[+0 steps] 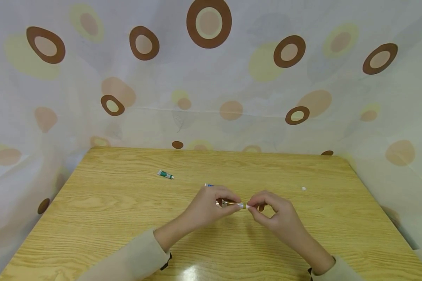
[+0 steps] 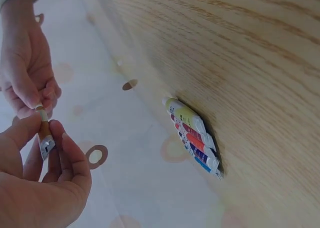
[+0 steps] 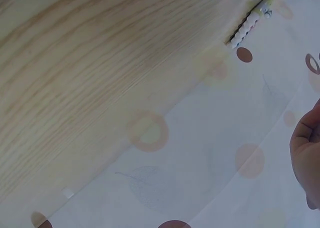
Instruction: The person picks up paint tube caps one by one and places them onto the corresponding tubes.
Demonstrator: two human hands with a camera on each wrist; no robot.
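Note:
My left hand [image 1: 211,205] holds a small ochre-brown paint tube [image 2: 45,130] by its body between thumb and fingers, its silver crimped end toward the palm. At the other end of the tube, my right hand [image 1: 279,214] pinches the white cap [image 1: 249,206] between thumb and fingertips. Both hands are raised over the table's middle. In the right wrist view only part of the right hand [image 3: 306,158] shows at the edge. Behind the left hand, several paint tubes [image 2: 192,130] lie side by side, mostly hidden in the head view.
A green paint tube [image 1: 166,174] lies alone on the wooden table [image 1: 109,218], back and left of the hands. One small white cap-like piece [image 1: 303,189] sits to the right. A patterned cloth [image 1: 211,97] hangs behind the table and along its sides.

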